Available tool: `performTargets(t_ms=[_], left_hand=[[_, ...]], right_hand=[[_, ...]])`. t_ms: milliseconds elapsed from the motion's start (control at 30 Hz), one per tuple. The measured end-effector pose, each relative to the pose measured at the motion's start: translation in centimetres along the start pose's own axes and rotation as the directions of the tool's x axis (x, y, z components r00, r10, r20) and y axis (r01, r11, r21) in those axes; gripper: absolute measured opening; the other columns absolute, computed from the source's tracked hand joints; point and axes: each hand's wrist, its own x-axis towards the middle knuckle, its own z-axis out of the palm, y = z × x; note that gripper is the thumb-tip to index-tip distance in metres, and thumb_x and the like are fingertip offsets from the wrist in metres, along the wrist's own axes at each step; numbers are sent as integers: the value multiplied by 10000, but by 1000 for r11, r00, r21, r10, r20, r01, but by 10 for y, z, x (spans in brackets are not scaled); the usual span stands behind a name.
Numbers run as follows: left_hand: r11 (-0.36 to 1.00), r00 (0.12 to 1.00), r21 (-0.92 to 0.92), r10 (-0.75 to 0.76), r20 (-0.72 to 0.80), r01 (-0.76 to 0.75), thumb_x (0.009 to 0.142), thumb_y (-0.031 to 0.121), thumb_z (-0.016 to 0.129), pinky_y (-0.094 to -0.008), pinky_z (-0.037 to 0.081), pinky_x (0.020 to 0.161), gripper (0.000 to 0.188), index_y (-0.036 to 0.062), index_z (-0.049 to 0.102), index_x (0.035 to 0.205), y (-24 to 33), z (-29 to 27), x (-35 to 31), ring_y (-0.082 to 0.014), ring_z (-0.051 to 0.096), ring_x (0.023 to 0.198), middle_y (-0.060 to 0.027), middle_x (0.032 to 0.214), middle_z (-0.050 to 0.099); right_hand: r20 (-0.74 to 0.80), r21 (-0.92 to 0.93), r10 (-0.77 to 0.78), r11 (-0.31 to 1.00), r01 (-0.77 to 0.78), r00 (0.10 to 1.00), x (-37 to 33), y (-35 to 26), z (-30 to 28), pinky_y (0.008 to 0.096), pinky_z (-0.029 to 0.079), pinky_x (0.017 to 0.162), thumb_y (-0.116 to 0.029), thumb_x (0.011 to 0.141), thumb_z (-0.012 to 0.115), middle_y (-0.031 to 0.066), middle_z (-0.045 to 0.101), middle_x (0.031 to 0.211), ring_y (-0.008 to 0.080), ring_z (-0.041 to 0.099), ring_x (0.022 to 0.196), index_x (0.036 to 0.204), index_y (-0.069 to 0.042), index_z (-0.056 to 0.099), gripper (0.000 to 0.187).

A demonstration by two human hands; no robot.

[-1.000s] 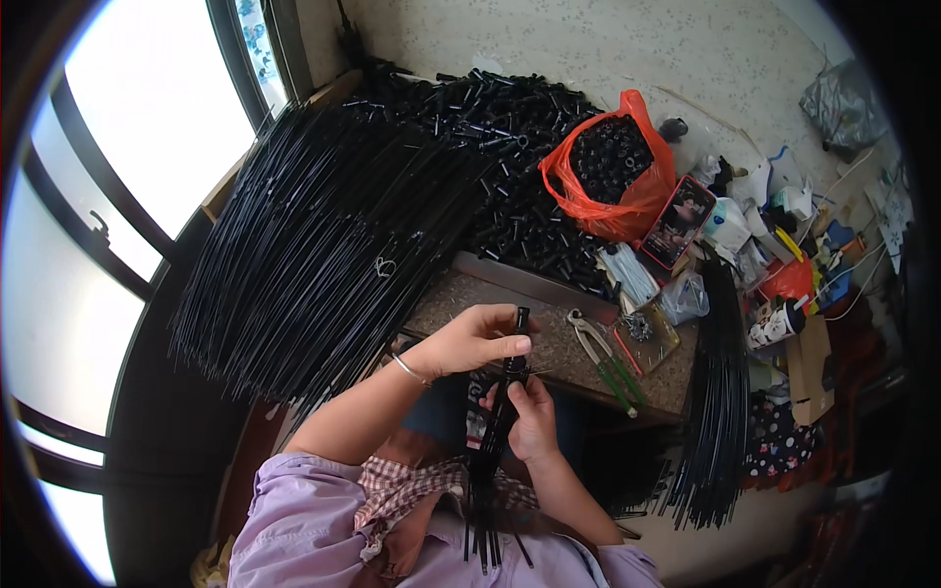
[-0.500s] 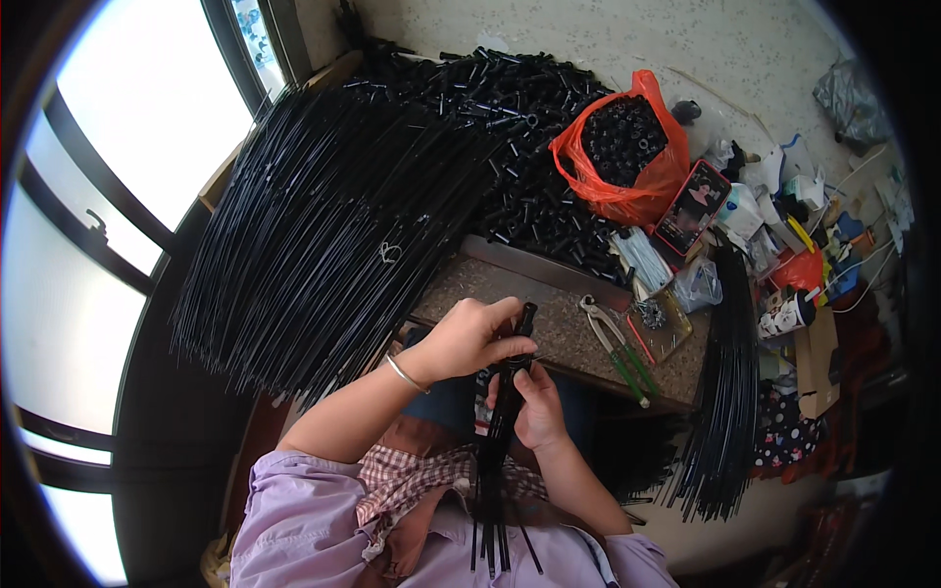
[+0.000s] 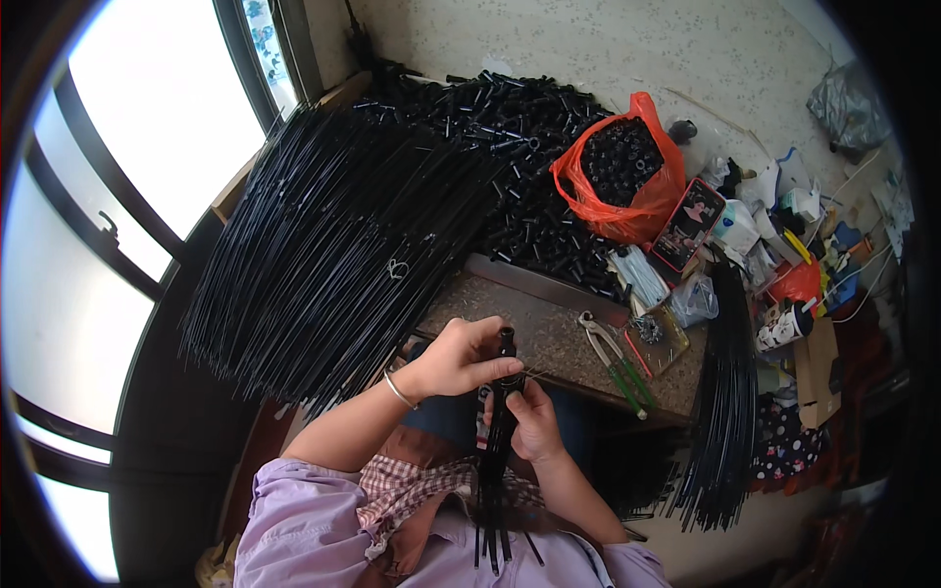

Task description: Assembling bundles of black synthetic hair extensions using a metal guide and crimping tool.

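A bundle of thin black ribs [image 3: 494,461], resembling umbrella ribs, hangs upright in front of my chest, its loose ends spread at the bottom. A black plastic tube-shaped collar [image 3: 507,343] sits at its top. My left hand [image 3: 463,360] is closed around the collar from the left, thumb across its near side. Just below, my right hand [image 3: 534,421] grips the ribs, thumb on the front. A thin wire [image 3: 537,372] sticks out to the right between the hands. Where the ribs meet the collar is partly hidden by my fingers.
A wide stack of black ribs [image 3: 323,255] covers the left of the table. Behind lies a heap of black tubes [image 3: 549,216], with a red bag [image 3: 627,216] of small black parts. Green-handled pincers [image 3: 616,365] lie at the edge, near a phone [image 3: 689,223]. More ribs [image 3: 720,421] hang right.
The view has shifted a little, so the table sits lower in the picture. Both hands keep their hold on the collar and ribs; the wire between them now shows more clearly.
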Motion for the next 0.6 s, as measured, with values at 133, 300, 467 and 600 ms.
performTargets(t_ms=[133,300,467,600], left_hand=[[992,995,-95,-81,60,86,786,146,675,-189,416,491,213,3,548,880,-3,-5,-2,-42,529,563,-10,616,567],[943,986,-294,-166,-11,155,790,129,674,-180,421,499,201,6,543,881,-3,4,-4,-38,532,599,11,681,580],[981,984,-165,-126,-127,104,794,153,673,-184,400,479,190,6,552,797,-3,7,-7,-30,516,580,11,631,562],[991,995,130,-19,-96,31,783,207,679,-221,376,454,286,0,538,644,11,3,-5,-67,511,520,-34,540,522]], right_hand=[[1,-57,-15,998,15,1000,-1,3,-2,280,487,646,-190,866,575,110,590,885,151,570,719,860,-52,475,171],[16,-55,20,998,-19,1000,2,1,-3,294,480,645,-260,844,600,86,584,809,166,571,695,989,-58,498,269],[63,-87,29,996,-23,998,2,0,-5,304,482,654,-271,839,606,94,585,817,174,573,708,996,-54,484,295],[28,-107,19,994,-16,999,0,2,-5,302,480,657,-286,834,610,98,579,816,178,570,714,1001,-55,470,318]])
